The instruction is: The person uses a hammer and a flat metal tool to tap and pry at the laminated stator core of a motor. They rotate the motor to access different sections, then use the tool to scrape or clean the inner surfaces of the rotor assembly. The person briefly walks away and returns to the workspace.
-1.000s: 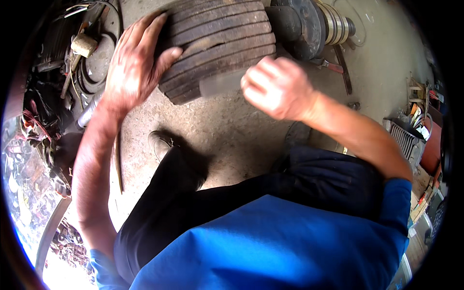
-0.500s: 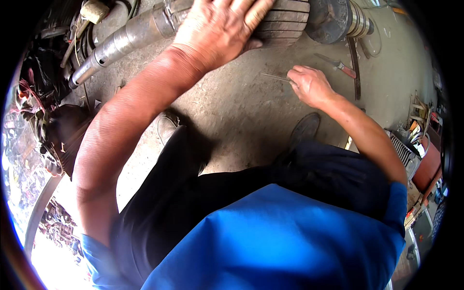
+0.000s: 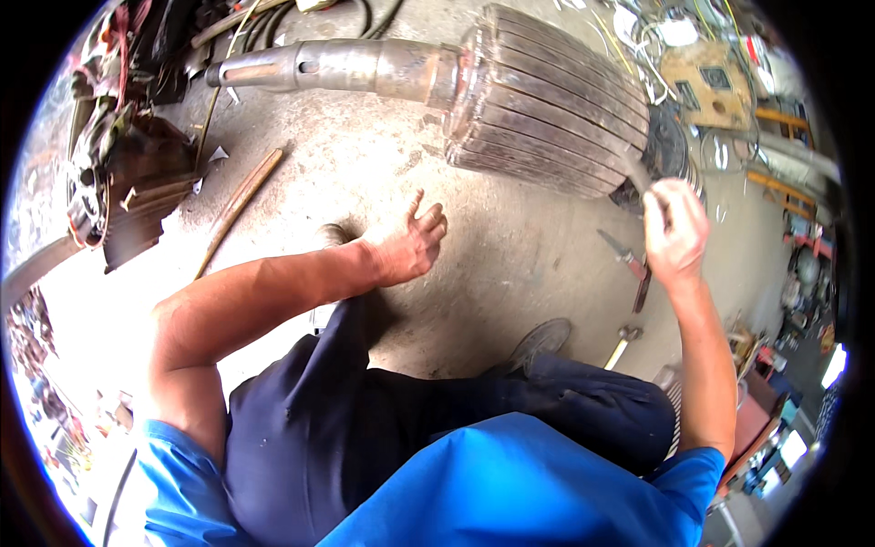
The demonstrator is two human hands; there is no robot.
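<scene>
Your right hand (image 3: 677,228) pinches one thin, flat strip (image 3: 635,171), its tip overlapping the slotted rotor's (image 3: 547,109) near right edge; contact cannot be told. Your left hand (image 3: 406,246), fingers loosely spread, is apart from the rotor, which lies beyond it. The rotor is a dull, grooved cylinder with one smooth, stepped metal shaft (image 3: 346,68) leftward. One red-handled knife (image 3: 624,255) lies on rough concrete floor (image 3: 492,273).

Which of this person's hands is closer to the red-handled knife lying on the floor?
Right. In the picture, the right hand is just to the upper right of the red-handled knife; the left hand is well off to its left.
</scene>
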